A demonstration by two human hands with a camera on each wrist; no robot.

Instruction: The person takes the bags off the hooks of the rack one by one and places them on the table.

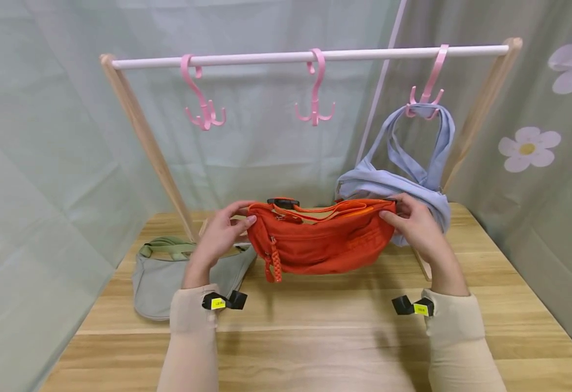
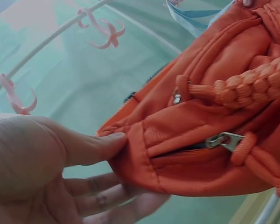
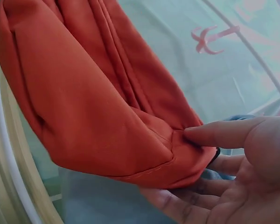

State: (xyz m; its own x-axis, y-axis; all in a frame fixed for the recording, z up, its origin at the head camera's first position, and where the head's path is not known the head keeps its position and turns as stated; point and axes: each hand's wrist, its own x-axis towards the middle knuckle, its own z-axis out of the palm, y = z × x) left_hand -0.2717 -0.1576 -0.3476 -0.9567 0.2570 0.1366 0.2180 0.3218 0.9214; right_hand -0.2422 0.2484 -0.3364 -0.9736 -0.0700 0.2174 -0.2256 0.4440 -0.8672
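An orange-red waist bag is held up level above the table, a hand at each end. My left hand pinches its left corner, thumb in front and fingers behind; the left wrist view shows the thumb near an open-looking zip and a braided zip pull. The right corner is pinched by my right hand, its thumb pressing the front in the right wrist view. A black buckle and folded strap lie along the bag's top edge.
A wooden rack with a white rail carries a left pink hook, a middle pink hook and a right pink hook. A light blue bag hangs from the right one. A grey-green bag lies on the wooden table.
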